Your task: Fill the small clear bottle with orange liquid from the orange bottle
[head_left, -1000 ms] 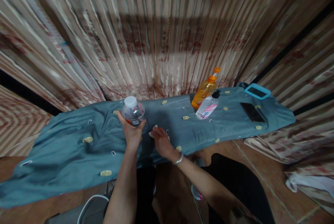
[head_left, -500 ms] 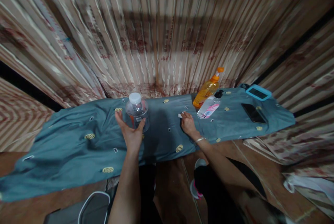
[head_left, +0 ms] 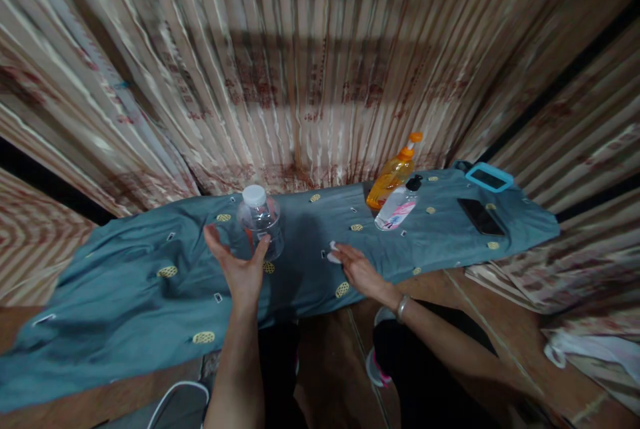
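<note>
A clear plastic bottle [head_left: 261, 221] with a white cap stands upright on the blue-grey patterned cloth [head_left: 125, 282]. My left hand [head_left: 236, 268] is just in front of it, palm open and fingers spread, with one fingertip near the bottle's side. My right hand [head_left: 356, 267] lies low on the cloth to the right, fingers closed on a small white wad [head_left: 332, 253] pressed against the fabric.
An orange pump bottle [head_left: 393, 174] and a clear bottle with a black cap [head_left: 398, 204] lie at the back right. Further right are a dark phone [head_left: 479, 216] and a blue-framed device [head_left: 489, 177]. Striped curtains hang behind. A brown floor lies below.
My left hand has let go of the clear bottle and drawn back, open. My right hand went out to the right with the white wad, then came back toward the middle.
</note>
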A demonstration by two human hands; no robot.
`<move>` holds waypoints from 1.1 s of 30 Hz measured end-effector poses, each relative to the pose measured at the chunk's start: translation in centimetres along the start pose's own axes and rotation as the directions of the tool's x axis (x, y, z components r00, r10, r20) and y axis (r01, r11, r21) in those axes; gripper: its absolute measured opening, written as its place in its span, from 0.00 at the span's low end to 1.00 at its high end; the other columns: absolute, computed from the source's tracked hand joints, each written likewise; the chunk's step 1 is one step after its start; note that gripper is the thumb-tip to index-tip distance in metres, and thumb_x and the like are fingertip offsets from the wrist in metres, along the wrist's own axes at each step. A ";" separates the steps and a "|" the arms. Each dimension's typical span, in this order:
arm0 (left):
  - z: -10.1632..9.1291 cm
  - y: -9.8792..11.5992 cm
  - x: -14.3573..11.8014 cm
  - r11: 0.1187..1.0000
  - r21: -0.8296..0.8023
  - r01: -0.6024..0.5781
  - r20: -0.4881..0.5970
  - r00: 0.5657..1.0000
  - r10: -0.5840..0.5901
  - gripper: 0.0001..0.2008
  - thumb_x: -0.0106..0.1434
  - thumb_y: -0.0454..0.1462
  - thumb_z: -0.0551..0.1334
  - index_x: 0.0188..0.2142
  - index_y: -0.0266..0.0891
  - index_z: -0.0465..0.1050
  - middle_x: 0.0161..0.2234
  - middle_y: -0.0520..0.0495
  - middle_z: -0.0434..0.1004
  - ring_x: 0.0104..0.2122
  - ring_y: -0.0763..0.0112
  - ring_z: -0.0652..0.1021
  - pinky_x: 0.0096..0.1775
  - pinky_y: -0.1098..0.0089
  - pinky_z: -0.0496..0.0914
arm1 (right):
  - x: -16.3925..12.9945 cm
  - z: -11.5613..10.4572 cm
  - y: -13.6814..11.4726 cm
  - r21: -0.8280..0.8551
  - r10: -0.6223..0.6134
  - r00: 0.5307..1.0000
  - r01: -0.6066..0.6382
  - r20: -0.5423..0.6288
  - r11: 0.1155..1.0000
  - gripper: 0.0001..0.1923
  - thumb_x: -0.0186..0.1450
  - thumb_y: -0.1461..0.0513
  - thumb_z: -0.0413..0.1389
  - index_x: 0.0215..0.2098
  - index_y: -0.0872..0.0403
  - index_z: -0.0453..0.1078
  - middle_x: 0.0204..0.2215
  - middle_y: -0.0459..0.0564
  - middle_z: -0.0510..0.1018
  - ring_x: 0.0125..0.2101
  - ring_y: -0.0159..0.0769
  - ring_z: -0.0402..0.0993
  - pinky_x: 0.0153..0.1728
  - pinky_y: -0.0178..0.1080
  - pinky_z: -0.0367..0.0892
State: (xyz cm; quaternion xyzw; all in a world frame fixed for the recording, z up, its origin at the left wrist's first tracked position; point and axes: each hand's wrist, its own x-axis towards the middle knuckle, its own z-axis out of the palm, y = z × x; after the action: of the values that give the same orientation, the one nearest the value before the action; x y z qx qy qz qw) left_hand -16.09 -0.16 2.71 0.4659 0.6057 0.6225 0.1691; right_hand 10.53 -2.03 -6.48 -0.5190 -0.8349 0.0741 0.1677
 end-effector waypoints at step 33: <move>8.5 3.6 -12.6 0.181 -0.281 0.943 0.854 0.331 -0.402 0.28 0.48 0.60 0.65 0.33 0.37 0.74 0.37 0.42 0.79 0.49 0.57 0.77 0.53 0.60 0.71 | -1.9 -1.4 -8.6 0.629 0.401 0.871 -0.146 -0.283 0.763 0.22 0.71 0.57 0.42 0.58 0.52 0.67 0.55 0.56 0.73 0.58 0.43 0.65 0.62 0.51 0.54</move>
State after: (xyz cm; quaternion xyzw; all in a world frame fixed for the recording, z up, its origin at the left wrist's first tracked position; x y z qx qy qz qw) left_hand -1.73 -5.62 -0.12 0.1619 0.3303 0.4595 0.8084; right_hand 4.57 -7.62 -2.97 -0.5634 -0.6301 0.2452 0.4748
